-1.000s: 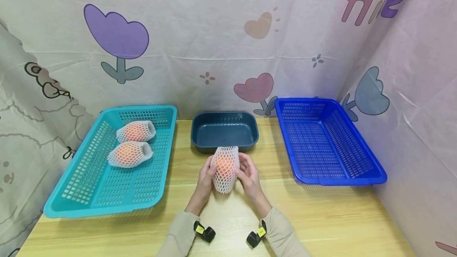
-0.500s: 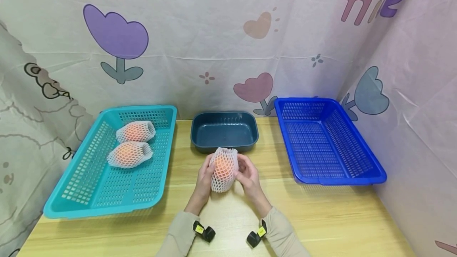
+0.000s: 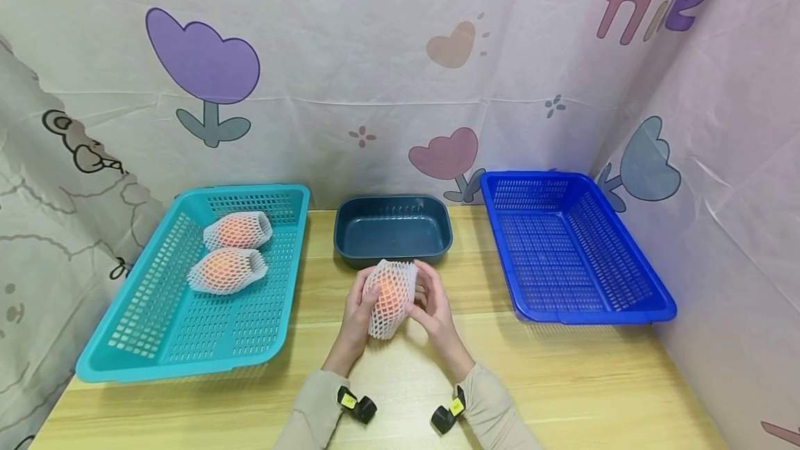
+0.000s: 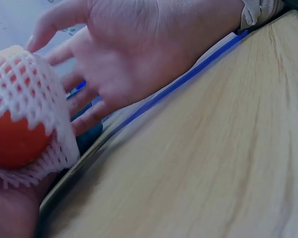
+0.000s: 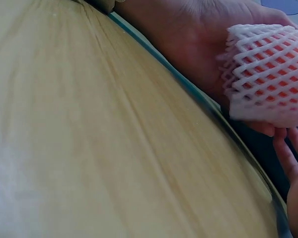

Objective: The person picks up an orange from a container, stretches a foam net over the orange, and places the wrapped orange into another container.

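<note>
A round orange-red fruit (image 4: 17, 141) in a white foam net sleeve (image 3: 392, 297) is held up between both hands, before the dark tray. My left hand (image 3: 355, 314) grips it from the left, thumb across the net. In the left wrist view, the fruit's smooth skin shows bare below a jagged net edge. From the right, my right hand (image 3: 439, 311) holds the sleeve with its thumb on the near side and fingertips at the far edge; the net partly hides its fingers. Two more netted fruits (image 3: 237, 231) lie in the turquoise basket (image 3: 206, 328).
The turquoise basket stands left on the wooden table (image 3: 400, 394). A dark blue-green tray (image 3: 394, 228) sits behind the hands. At the right is a blue basket (image 3: 550, 255) with nothing in it. A printed curtain (image 3: 350, 40) hangs behind and along both sides.
The netted fruit has shifted slightly left and now tilts, its top end to the right. The right hand's fingers have moved up to the sleeve's far edge. The baskets and tray stay put.
</note>
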